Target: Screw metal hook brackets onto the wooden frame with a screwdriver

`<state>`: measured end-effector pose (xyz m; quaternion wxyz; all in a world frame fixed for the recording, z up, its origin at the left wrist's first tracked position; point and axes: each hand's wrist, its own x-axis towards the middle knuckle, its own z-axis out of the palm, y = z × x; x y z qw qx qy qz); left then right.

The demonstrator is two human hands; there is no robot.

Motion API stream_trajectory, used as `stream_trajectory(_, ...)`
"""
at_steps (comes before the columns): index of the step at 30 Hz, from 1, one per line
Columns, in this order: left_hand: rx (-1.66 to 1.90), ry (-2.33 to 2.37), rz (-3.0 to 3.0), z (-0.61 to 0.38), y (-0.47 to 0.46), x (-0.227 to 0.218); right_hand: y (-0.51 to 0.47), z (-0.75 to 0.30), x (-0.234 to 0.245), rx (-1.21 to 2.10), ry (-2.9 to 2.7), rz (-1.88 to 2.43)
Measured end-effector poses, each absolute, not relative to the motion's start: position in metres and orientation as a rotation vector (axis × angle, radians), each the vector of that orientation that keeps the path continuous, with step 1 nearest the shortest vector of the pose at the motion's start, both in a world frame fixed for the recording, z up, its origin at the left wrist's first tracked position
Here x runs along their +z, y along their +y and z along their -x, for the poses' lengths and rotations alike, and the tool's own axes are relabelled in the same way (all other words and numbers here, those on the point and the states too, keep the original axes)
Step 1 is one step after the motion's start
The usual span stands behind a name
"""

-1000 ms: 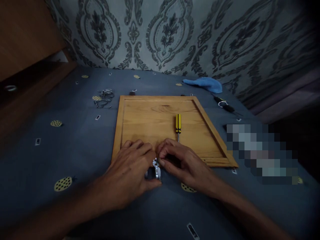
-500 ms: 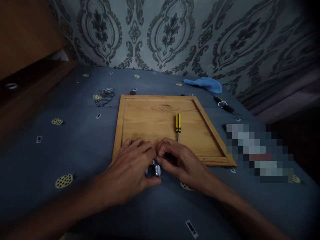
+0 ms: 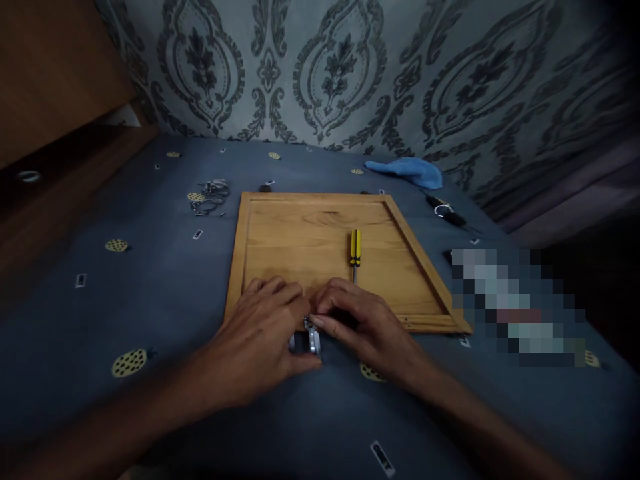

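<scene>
A framed wooden cabinet door (image 3: 295,247) lies on the blue patterned cloth. At its near edge, my left hand (image 3: 265,333) is closed around a shiny metal hinge (image 3: 313,339), with the thumb at the hinge's near end. Thumb and fingertips of my right hand (image 3: 363,320) are pinched together at the hinge's far end, against the door edge. Whatever lies between those fingertips is too small or hidden to name. A yellow and black screwdriver (image 3: 355,248) rests on the panel just beyond my right hand, its tip out of sight behind the hand.
Several small metal parts (image 3: 213,197) lie in a pile left of the door. A blue cloth (image 3: 413,172) sits at the back right, near a black tool with a ring (image 3: 447,211). To the right is a pixelated object (image 3: 510,303). Wooden furniture (image 3: 60,80) stands at left.
My right thumb has straightened slightly along the hinge's far end. The left hand keeps its hold on the hinge; the view has shifted a little.
</scene>
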<state>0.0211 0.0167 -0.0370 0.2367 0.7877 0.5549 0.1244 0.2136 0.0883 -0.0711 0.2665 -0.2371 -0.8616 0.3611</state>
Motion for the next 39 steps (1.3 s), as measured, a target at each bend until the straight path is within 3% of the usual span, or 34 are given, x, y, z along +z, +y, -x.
stream_trajectory(39,0.346,1.543,-2.167,-0.021,0.017,-0.04,0.092,-0.23,-0.064,0.496,-2.65,0.253)
